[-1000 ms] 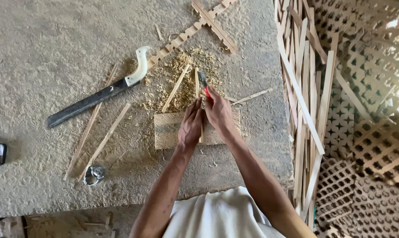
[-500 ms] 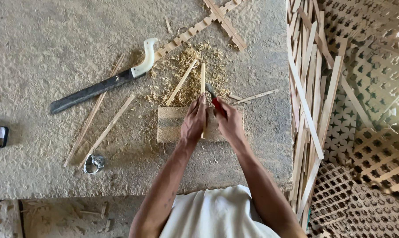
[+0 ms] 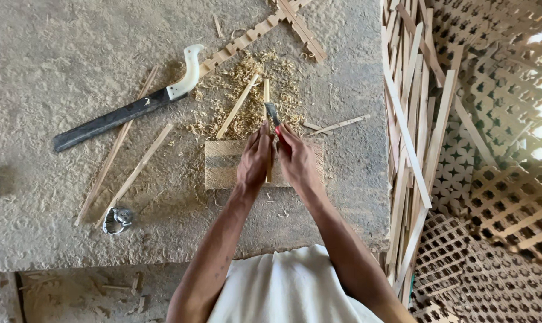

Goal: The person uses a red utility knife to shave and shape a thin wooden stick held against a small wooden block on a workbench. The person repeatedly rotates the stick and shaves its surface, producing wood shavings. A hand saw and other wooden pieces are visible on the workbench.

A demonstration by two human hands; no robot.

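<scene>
- We held the thin pale wooden strip (image 3: 267, 98) on the flat wooden block (image 3: 220, 164); left hand (image 3: 254, 160) grip pinched it.
- Right hand (image 3: 298, 161) grip closed on the red-handled knife (image 3: 273, 116).
- The pile of pale shavings (image 3: 247, 90) on the counter (image 3: 55, 54) suggested whittling well underway, unfinished.

Machete (image 3: 118, 116) lies left; lattice panels (image 3: 504, 197) stack right.

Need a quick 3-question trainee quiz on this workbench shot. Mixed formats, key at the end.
1. True or false: the right hand holds a small knife with a red handle.
2. What does the left hand press down? A) big machete B) thin wooden strip C) metal ring
3. What loose material lies in a heap beyond the wooden block?

Key: 1 true. 2 B, the thin wooden strip lying on the block. 3 wood shavings.
</scene>
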